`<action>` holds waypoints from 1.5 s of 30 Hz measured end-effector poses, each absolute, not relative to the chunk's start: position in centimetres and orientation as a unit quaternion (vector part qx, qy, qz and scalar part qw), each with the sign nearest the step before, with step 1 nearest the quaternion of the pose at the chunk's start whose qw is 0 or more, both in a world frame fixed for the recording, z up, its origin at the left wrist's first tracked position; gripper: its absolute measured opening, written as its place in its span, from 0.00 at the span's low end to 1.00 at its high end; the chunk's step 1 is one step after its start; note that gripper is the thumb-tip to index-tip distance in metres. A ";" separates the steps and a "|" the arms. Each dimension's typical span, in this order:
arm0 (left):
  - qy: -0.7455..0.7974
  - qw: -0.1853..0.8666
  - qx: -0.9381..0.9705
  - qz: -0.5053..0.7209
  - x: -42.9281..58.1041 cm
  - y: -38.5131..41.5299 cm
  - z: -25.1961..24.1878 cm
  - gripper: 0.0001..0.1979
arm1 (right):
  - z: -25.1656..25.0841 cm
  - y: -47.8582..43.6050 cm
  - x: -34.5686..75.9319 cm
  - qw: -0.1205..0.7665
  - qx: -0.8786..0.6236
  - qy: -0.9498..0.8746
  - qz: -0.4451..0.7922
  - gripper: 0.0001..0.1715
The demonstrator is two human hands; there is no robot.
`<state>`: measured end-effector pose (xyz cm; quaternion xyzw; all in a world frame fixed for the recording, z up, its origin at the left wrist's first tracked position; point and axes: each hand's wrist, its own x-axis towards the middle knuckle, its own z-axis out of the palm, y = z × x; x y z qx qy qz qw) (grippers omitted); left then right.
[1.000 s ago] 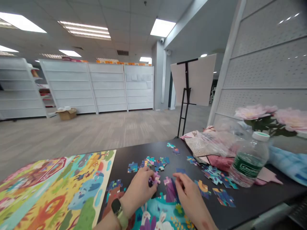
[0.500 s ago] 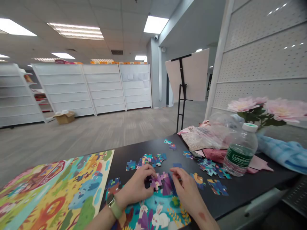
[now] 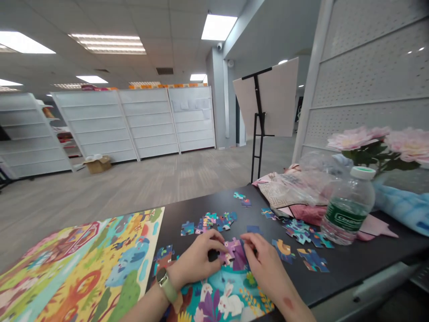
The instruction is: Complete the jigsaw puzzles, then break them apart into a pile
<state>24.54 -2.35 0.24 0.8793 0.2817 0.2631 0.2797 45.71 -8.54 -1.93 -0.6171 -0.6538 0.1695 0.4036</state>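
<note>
My left hand [image 3: 197,261], with a watch [image 3: 162,281] on its wrist, pinches a pink-and-purple jigsaw piece [image 3: 229,249] at the top edge of a partly joined jigsaw section [image 3: 224,295] showing white rabbits. My right hand [image 3: 264,264] comes in from the other side, its fingertips gripping the purple piece [image 3: 240,256] beside it. Several loose pieces [image 3: 208,222] lie on the black table [image 3: 338,273] above my hands, and more [image 3: 301,235] lie to the right. A colourful printed reference board [image 3: 90,264] lies to the left.
A water bottle [image 3: 347,206] stands at the table's right, before a plastic-wrapped patterned cloth [image 3: 288,192], pink artificial flowers [image 3: 368,143] and a blue cloth [image 3: 402,212]. Beyond the table stretch a carpeted floor, white shelving [image 3: 144,123] and a black easel [image 3: 257,118].
The pink-and-purple piece has moved right, closer to the purple piece, and my hands are closer together. The whole view has shifted slightly with my head.
</note>
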 end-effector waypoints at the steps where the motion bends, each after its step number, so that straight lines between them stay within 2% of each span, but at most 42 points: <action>1: 0.289 0.281 0.872 0.278 24.5 -2.1 0.3 0.14 | -2.0 -8.5 45.7 0.403 -0.618 -0.653 0.168 0.18; 5: 0.328 0.266 0.847 0.322 24.1 -0.4 0.2 0.14 | -2.2 -8.5 45.9 0.412 -0.619 -0.647 0.167 0.18; 9: 0.310 0.258 0.867 0.294 24.3 1.1 -0.1 0.14 | -2.2 -8.4 46.0 0.423 -0.615 -0.643 0.173 0.18; 12: 0.282 0.254 0.882 0.281 24.2 1.8 0.1 0.17 | -2.2 -8.3 46.1 0.430 -0.612 -0.641 0.176 0.19; 16: 0.341 0.229 0.853 0.322 22.5 3.4 1.2 0.21 | -2.6 -7.9 46.4 0.446 -0.608 -0.634 0.172 0.18; 21: 0.377 0.209 0.879 0.207 20.3 5.0 1.1 0.26 | -3.1 -7.3 46.7 0.447 -0.603 -0.640 0.162 0.18; 28: 0.424 0.152 0.861 0.237 20.8 4.6 -0.5 0.19 | -2.9 -7.6 46.4 0.448 -0.609 -0.633 0.166 0.18; 34: 0.433 0.174 0.851 0.241 20.2 5.0 -0.6 0.20 | -2.9 -7.8 46.3 0.440 -0.611 -0.637 0.167 0.18; 38: 0.436 0.193 0.830 0.290 19.7 4.9 -0.9 0.20 | -2.6 -8.0 46.2 0.451 -0.606 -0.635 0.165 0.17; 42: 0.435 0.262 0.796 0.329 18.8 5.1 -0.6 0.21 | -2.2 -8.2 46.0 0.458 -0.606 -0.629 0.163 0.17; 45: 0.410 0.338 0.764 0.367 19.2 4.7 0.6 0.16 | -2.1 -8.1 45.9 0.463 -0.608 -0.623 0.164 0.17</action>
